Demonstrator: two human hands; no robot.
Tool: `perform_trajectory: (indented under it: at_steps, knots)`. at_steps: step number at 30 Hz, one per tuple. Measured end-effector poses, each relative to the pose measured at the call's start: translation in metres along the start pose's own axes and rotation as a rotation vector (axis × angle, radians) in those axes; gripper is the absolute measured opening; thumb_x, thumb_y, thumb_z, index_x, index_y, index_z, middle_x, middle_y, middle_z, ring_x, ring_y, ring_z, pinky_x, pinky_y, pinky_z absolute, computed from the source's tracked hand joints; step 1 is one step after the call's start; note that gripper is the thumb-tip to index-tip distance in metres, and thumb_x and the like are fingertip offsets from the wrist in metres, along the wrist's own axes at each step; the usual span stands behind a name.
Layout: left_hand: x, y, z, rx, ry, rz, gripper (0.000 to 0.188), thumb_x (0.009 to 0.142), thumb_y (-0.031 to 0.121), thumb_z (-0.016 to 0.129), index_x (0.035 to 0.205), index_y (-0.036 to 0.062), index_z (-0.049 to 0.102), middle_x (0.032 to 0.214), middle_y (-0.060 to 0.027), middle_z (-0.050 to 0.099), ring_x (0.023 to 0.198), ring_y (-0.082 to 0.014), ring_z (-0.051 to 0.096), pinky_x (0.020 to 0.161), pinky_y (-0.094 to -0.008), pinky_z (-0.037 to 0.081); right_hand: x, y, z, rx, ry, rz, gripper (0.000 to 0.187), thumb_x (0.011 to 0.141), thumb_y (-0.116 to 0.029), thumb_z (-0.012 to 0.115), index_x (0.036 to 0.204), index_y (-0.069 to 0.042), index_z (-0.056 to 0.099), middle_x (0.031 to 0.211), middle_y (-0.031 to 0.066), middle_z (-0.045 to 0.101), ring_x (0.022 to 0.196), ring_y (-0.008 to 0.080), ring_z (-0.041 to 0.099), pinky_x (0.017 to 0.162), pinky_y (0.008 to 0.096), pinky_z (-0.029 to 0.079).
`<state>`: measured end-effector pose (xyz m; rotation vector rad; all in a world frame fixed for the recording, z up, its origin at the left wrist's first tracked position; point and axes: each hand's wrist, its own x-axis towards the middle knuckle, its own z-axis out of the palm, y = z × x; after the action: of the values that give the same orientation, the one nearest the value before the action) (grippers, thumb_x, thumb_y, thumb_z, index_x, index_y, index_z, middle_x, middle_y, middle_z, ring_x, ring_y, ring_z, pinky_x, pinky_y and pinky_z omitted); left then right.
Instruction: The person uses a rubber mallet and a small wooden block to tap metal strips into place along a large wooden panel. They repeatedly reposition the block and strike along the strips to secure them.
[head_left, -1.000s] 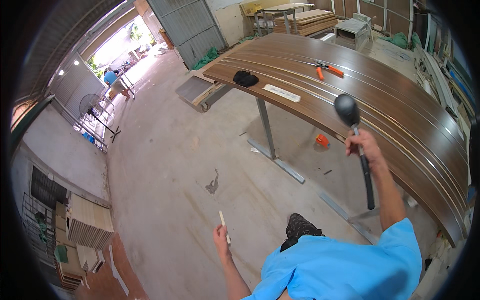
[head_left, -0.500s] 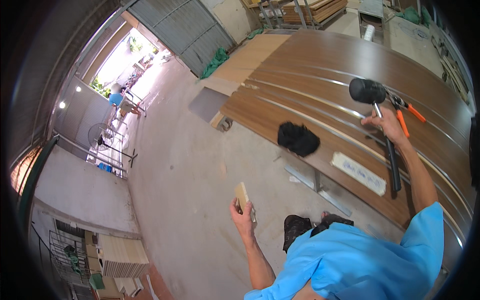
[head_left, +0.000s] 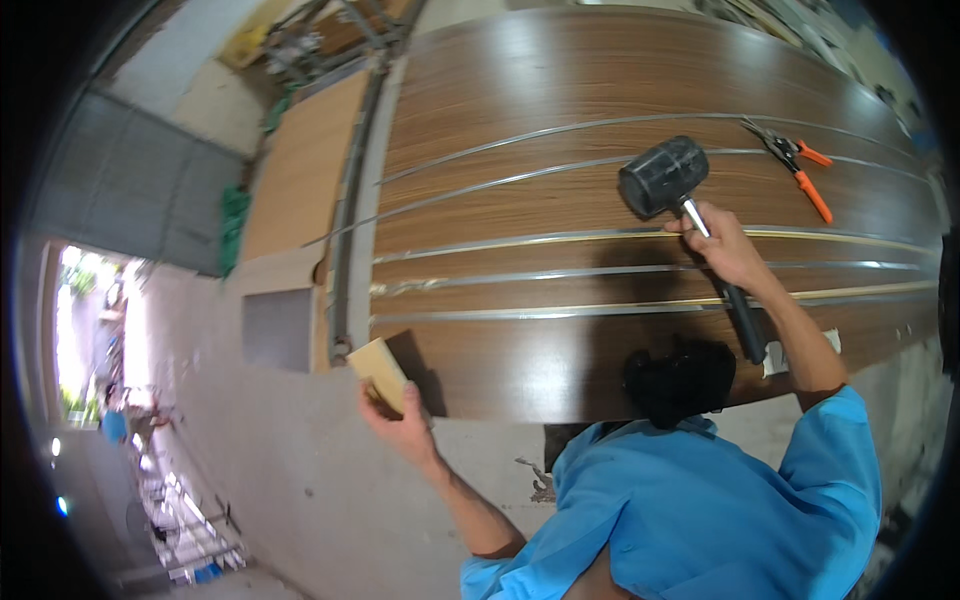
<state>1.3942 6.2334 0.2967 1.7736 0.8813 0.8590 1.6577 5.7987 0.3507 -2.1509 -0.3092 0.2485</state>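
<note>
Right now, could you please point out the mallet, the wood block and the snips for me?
mallet (head_left: 663,176), head view, on the black head.
wood block (head_left: 382,371), head view, on the pale flat face.
snips (head_left: 812,192), head view, on an orange handle.

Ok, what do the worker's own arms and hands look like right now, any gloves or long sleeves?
No gloves: the left hand and right hand are both bare. The forearms are bare too. A bright blue short-sleeved shirt covers the shoulders and upper arms, with loose sleeves ending about the elbow. No watch, rings or wristbands show.
</note>
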Motion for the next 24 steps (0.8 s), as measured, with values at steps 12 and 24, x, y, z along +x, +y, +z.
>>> perform_trajectory:
  at_steps: [12,24]
  knots:
    - [0.09,-0.023,0.023,-0.002,-0.135,0.151,0.088,0.087,0.033,0.086,0.155,-0.0021,0.042,0.158,-0.0192,0.047,0.146,-0.0352,0.045,0.123,-0.0499,0.034,-0.006,-0.029,0.028,-0.247,0.228,0.245,0.016,0.088,-0.004,0.057,0.1,0.001,0.066,0.099,0.0149,0.079,0.073,0.0239,0.067,0.07,0.0391,0.053]
    - [0.089,-0.012,0.035,0.194,-0.154,0.184,0.089,0.085,0.026,0.088,0.157,-0.0003,0.042,0.161,-0.0197,0.045,0.148,-0.0374,0.043,0.123,-0.0508,0.035,-0.001,-0.026,0.01,-0.295,0.203,0.192,0.024,0.085,-0.008,0.057,0.102,-0.001,0.073,0.069,0.0173,0.064,0.058,0.0274,0.059,0.059,0.0406,0.046]
